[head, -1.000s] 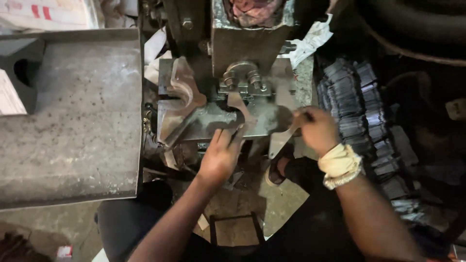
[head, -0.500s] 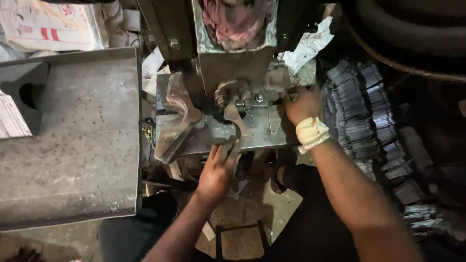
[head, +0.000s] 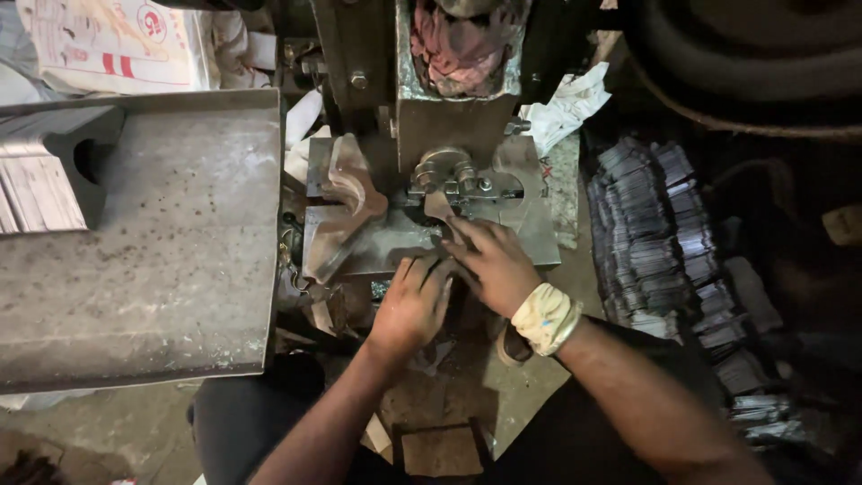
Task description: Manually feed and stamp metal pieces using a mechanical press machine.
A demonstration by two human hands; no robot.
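We have both hands at the near edge of the press bed, right under the die clamp. Our left hand lies flat with fingers spread on the plate, and our right hand, its wrist bound in a pale cloth wrap, reaches over it with fingertips toward the die. Whether either hand pinches a small blank we cannot tell — the fingers hide it. We judge this the seating step at the die; the next move calls for both hands to be well clear of the ram. Stacked metal strips wait at the right, and a steel tray lies at the left.
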